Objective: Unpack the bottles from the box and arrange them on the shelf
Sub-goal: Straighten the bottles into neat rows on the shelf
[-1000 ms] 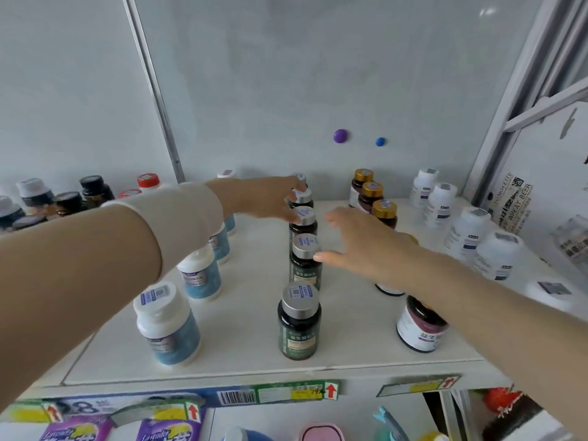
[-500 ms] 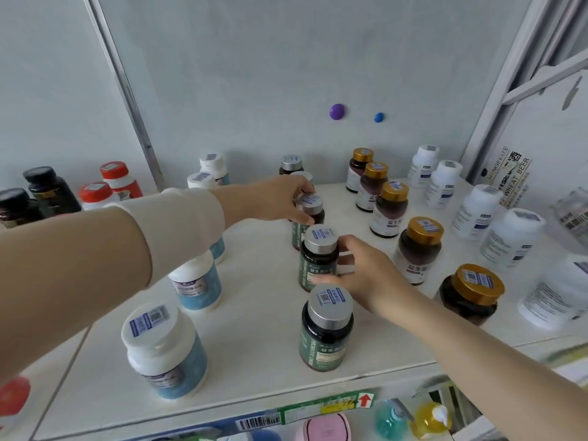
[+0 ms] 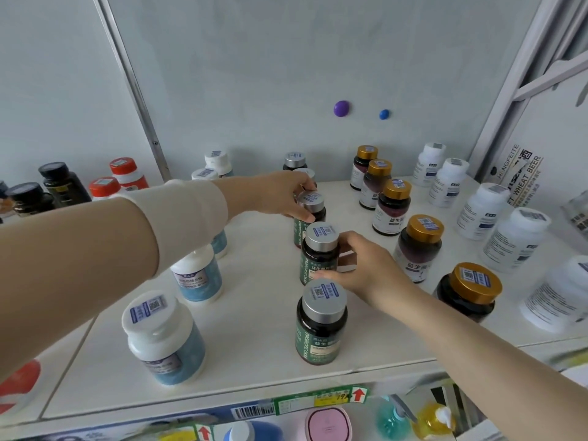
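Head view: a white shelf [image 3: 254,313] carries bottles in rows that run from its front edge to the back wall. The middle row is dark bottles with green labels and flat silver caps, each cap bearing a blue-and-white code sticker. The front bottle [image 3: 321,323] of that row stands free near the front edge. The right grip [image 3: 366,265] is clamped on the second bottle [image 3: 318,249], with the thumb across the label and the fingers curled round the far side; the bottle is upright on the shelf. The left grip [image 3: 280,195] is closed on the cap of the third bottle [image 3: 310,214], whose base is hidden behind the second.

The left forearm and its white cuff [image 3: 187,218] cross the row of blue-labelled white bottles [image 3: 162,335] and cover most of one. A pale cap behind the left grip shows only in part. At far right a white bottle [image 3: 556,297] is blurred and cut by the frame.

A bare lane lies between the blue-labelled row and the green row. The lane on the other side is narrower, and the right forearm lies across it, just beside the gold-capped bottles [image 3: 418,246]. A metal upright [image 3: 133,90] bounds the shelf on the left, and a price strip [image 3: 318,397] lines its front edge.
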Demonstrator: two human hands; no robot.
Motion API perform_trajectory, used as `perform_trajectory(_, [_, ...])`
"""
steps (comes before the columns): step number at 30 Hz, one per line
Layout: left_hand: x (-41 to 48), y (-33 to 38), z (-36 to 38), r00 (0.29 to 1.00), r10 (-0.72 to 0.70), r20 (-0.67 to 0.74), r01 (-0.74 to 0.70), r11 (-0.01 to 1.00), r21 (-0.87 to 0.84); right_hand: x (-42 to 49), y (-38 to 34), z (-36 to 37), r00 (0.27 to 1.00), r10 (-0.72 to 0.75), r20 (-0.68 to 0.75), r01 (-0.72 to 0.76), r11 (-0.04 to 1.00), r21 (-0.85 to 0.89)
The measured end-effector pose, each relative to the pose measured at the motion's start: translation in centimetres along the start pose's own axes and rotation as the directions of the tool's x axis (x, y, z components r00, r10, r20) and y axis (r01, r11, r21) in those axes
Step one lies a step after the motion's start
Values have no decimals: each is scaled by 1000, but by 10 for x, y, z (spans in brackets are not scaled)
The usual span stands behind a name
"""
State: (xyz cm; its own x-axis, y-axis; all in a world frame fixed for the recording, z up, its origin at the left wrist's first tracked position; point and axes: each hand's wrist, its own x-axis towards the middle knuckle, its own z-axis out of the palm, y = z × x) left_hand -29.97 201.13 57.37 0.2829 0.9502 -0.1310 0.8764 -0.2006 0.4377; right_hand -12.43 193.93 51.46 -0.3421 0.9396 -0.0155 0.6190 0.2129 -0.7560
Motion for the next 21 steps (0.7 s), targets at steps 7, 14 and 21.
perform_trajectory(7, [-32,15,-33,999,22,-29,-15,975,223,-11,-39,-57,989,-20,146,68,942,-330])
perform_trajectory(14, [-96,-2,-82,995,-81,-64,98,544,834,15,-104,-73,962,-219,161,267,643,-717])
perform_trajectory(21, [-148,-40,-70,964,-224,-146,267,803,532,43,-130,-13,931,-258,260,362,550,-752])
